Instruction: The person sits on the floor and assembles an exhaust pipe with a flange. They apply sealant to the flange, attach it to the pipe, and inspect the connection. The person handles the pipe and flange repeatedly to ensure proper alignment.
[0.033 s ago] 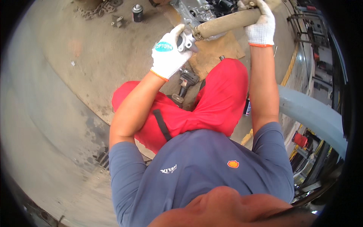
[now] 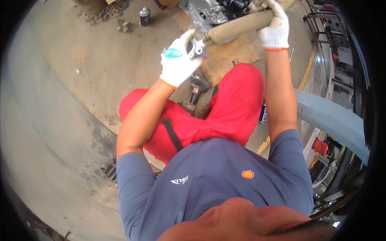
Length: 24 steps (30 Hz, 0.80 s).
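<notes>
My left hand [image 2: 175, 60], in a white knit glove, is closed around a silver metal part [image 2: 198, 47] with round bolt holes. A thick tan tube [image 2: 240, 27], dusty and dull, stretches sideways across the upper part of the head view. My right hand [image 2: 277, 29], gloved as well, grips its right end. Its left end, with a small fitting there, lies close beside the metal part; whether the two touch I cannot tell. A flat brown cardboard sheet [image 2: 230, 52] lies on the floor below the tube.
A cordless impact wrench [image 2: 200, 84] lies between my legs. Beyond the tube is a silver and black machine assembly [image 2: 213, 13] with clear plastic. At far left are a spray can [image 2: 144, 17], metal fittings [image 2: 124, 26] and a chain [image 2: 102, 15]. A grey-blue curved beam [image 2: 329, 114] passes on the right.
My left hand and the metal part have shifted slightly toward me, a little away from the tube's end. My right hand keeps its grip on the tube.
</notes>
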Motion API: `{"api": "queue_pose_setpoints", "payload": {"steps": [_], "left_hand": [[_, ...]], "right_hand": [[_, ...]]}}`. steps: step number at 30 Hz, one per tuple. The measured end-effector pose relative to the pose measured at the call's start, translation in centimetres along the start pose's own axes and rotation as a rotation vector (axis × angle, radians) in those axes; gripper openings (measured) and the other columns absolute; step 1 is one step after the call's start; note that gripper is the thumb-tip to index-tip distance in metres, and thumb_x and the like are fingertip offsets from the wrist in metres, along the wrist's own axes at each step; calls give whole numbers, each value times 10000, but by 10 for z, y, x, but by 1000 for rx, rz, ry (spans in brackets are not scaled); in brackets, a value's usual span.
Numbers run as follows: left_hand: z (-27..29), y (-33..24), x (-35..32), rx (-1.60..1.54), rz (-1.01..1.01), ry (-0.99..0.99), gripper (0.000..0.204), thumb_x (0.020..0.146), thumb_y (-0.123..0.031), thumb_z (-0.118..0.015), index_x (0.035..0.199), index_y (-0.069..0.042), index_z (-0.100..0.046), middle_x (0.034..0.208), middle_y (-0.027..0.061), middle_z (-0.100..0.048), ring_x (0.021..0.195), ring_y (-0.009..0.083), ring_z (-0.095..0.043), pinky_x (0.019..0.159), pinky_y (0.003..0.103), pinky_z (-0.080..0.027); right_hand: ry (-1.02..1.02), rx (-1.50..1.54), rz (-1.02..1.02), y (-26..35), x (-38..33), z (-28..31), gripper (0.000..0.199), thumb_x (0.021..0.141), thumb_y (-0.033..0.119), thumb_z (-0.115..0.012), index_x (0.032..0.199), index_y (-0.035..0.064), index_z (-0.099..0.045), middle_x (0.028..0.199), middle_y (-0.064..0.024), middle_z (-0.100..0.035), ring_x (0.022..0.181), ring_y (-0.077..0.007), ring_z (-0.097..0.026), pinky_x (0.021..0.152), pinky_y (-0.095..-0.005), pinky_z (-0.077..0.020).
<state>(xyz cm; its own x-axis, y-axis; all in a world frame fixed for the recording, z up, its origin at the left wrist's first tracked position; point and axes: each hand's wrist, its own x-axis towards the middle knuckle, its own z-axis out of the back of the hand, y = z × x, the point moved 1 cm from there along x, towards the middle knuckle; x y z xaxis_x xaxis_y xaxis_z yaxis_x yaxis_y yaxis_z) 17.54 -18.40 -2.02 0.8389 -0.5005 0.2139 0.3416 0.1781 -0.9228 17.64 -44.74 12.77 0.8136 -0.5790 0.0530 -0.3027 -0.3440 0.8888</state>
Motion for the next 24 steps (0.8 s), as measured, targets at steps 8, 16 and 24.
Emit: {"api": "queue_pose_setpoints", "payload": {"steps": [8,16,24], "left_hand": [[-17,-19,-8,-270,160,167,878,743,-282,-888,1485,-11,-505,1401,195,-606,1293,300,-598,1095,401,-482],[-22,-5,-10,-320,232,21,680,914,-366,-777,1410,50,-572,1277,215,-660,1140,287,-647,997,390,-516],[7,-35,-18,-302,219,118,458,1005,-221,-671,1371,42,-595,1206,137,-683,986,175,-679,778,318,-604]], "right_hand": [[13,-214,6,24,-15,-19,116,983,157,-698,1065,119,-626,813,-32,-642,792,-224,-693,773,-418,-631],[-36,-114,-43,17,-15,-17,110,977,148,-730,1027,109,-640,774,-21,-638,732,-190,-674,733,-378,-628],[32,-73,-32,47,-34,-48,103,982,156,-711,1002,97,-630,738,-25,-608,684,-196,-642,642,-345,-575]]}}
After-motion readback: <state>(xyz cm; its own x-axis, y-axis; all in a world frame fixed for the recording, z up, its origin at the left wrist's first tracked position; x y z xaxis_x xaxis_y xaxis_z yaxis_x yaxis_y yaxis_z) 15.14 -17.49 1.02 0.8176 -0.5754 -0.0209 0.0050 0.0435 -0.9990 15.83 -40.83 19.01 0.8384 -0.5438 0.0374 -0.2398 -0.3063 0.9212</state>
